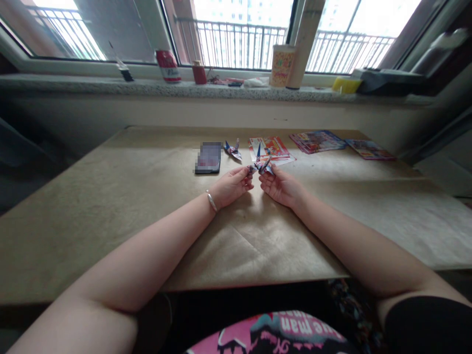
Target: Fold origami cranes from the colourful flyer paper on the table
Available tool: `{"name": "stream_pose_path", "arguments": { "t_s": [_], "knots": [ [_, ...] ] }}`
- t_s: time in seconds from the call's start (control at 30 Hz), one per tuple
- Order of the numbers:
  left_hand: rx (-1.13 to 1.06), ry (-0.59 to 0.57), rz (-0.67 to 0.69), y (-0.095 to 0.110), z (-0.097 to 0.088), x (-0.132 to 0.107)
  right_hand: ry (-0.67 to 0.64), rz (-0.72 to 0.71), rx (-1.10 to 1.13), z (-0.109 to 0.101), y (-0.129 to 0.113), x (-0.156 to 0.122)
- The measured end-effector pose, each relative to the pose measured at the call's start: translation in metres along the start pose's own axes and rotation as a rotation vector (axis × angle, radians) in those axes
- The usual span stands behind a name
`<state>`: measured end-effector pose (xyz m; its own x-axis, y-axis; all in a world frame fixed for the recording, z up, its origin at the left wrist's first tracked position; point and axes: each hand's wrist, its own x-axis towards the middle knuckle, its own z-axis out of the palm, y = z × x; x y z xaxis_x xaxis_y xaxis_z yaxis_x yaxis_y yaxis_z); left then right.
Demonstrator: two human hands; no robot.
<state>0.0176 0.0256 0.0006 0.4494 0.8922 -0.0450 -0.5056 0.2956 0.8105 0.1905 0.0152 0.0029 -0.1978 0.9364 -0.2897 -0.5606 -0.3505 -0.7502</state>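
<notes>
Both my hands meet over the middle of the paper-covered table (110, 206). My left hand (233, 186) and my right hand (280, 187) each pinch one side of a small folded paper crane (262, 166) of blue patterned paper, held just above the table. A silver bangle sits on my left wrist. A second folded paper crane (233, 149) lies on the table behind my hands, next to a dark phone (208, 157).
Colourful printed paper sheets (271, 147) and booklets (317, 140), (369, 149) lie at the far right of the table. The windowsill behind holds a red can (167, 65), a red cup (199, 73), a patterned tub (282, 65) and a yellow object (345, 84).
</notes>
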Motion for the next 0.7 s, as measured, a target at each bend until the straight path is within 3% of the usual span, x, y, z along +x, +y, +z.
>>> {"name": "stream_pose_path", "arguments": {
  "t_s": [0.17, 0.3, 0.5, 0.7],
  "knots": [
    [-0.007, 0.01, -0.028, 0.0, -0.002, -0.001, -0.002, -0.063, -0.074, -0.005, 0.001, 0.006],
    [0.055, 0.049, 0.009, -0.001, 0.0, -0.002, 0.078, -0.171, -0.092, -0.007, 0.0, 0.009],
    [0.036, 0.068, -0.007, 0.001, 0.0, -0.003, 0.134, -0.063, 0.039, -0.004, -0.007, 0.005],
    [-0.025, 0.051, -0.054, 0.007, -0.002, -0.004, 0.093, -0.109, 0.056, -0.013, -0.01, 0.011]
  ]
}}
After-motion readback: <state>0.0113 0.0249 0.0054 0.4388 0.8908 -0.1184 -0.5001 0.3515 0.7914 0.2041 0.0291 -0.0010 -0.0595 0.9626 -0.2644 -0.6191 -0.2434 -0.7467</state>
